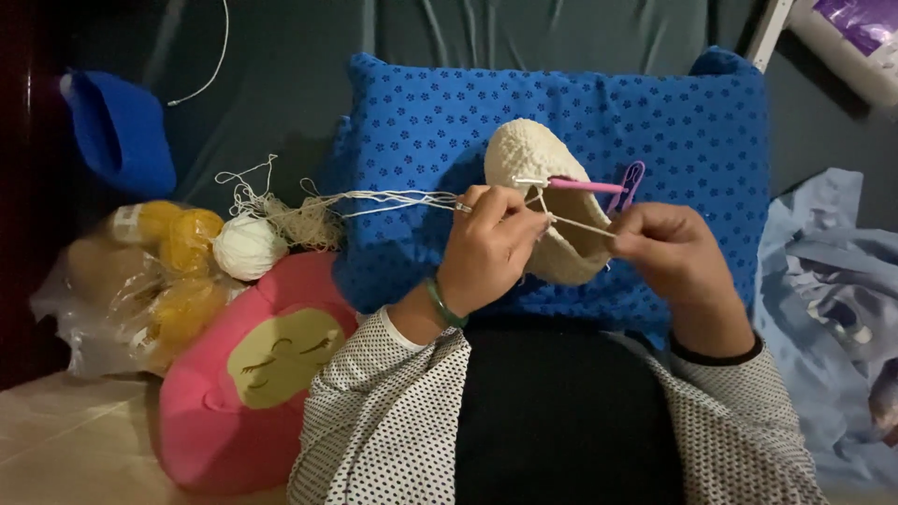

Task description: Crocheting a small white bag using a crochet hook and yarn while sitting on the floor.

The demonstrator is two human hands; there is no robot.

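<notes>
Left hand (486, 245) pinches cream yarn strand (393, 198), fingers closed, touching cream crochet piece (538, 168). Right hand (673, 251) grips pink crochet hook (585, 185), hook tip poking into piece. Piece sits on blue pillow (692, 122). White yarn ball (248, 247) left of pillow. Pink plush cushion (245, 374) below ball. Bag of yellow yarn (140, 281) further left of pillow.
</notes>
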